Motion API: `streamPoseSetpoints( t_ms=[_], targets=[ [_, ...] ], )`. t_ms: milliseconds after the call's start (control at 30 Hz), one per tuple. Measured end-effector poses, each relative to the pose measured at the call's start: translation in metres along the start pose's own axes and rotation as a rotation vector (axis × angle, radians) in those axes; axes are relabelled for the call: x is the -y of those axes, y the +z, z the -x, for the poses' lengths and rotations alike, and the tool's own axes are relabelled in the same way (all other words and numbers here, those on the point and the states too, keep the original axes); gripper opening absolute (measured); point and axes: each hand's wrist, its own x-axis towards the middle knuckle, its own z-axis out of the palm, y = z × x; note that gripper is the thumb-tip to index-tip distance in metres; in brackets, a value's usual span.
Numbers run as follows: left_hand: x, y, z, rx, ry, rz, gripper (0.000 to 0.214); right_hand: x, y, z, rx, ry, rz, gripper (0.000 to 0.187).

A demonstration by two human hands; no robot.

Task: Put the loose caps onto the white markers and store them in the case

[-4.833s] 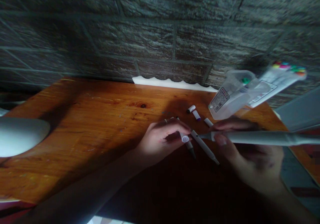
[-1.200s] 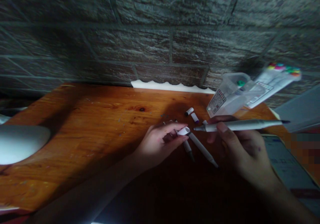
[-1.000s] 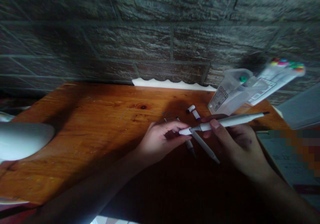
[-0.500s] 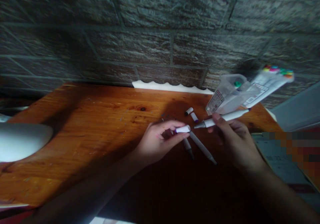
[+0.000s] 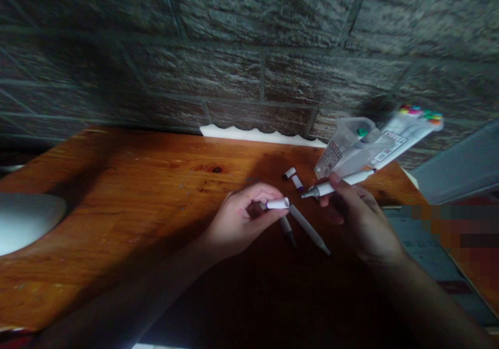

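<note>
My left hand (image 5: 244, 219) pinches a white marker cap with a purple band (image 5: 277, 203) between thumb and fingers. My right hand (image 5: 360, 219) grips a white marker (image 5: 335, 186), its narrow tip pointing left, a short gap from that cap. Below the hands, a grey-white marker (image 5: 309, 229) and a darker marker (image 5: 287, 231) lie on the table, partly under my left hand. Two small marker caps (image 5: 293, 178) lie just beyond them, one with a purple end.
A clear plastic case (image 5: 343, 149) and a marker pack with coloured caps (image 5: 405, 133) stand at the back right of the wooden table (image 5: 136, 193). A brick wall (image 5: 234, 68) rises behind, with a white foam strip (image 5: 257, 135) at its foot. A white rounded object (image 5: 23, 222) sits at the left.
The marker in my right hand has moved right and away from the cap, and its far end now tilts upward. My left hand still holds the cap.
</note>
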Motion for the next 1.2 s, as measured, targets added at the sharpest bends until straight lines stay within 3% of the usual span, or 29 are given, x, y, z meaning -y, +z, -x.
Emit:
streamPoseSetpoints(
  t_ms=[333,500,700,800,933,1033,1200],
  targets=[
    [0.001,-0.001,0.0,0.0,0.004,-0.005,0.014,0.002,-0.002,-0.001,0.002,0.021,-0.163,0.014],
    [0.0,-0.001,-0.001,-0.006,0.022,-0.07,0.016,0.003,-0.003,0.005,0.019,-0.126,0.052,0.013],
    [-0.001,-0.001,0.001,0.003,0.071,-0.138,0.017,0.004,0.004,0.012,0.112,-0.178,0.352,0.016],
    [0.0,-0.003,0.001,0.009,0.126,-0.223,0.017,0.001,0.006,0.013,0.194,-0.184,0.403,0.017],
    [-0.001,-0.002,0.002,0.119,0.166,-0.316,0.021,-0.006,0.007,0.016,0.283,-0.243,0.379,0.01],
    [-0.004,0.002,0.002,0.163,0.124,-0.23,0.033,-0.007,0.008,0.018,0.303,-0.27,0.406,0.01],
    [-0.004,0.0,-0.006,0.061,0.022,-0.002,0.025,-0.002,0.0,0.014,0.177,-0.343,0.544,0.027]
  ],
)
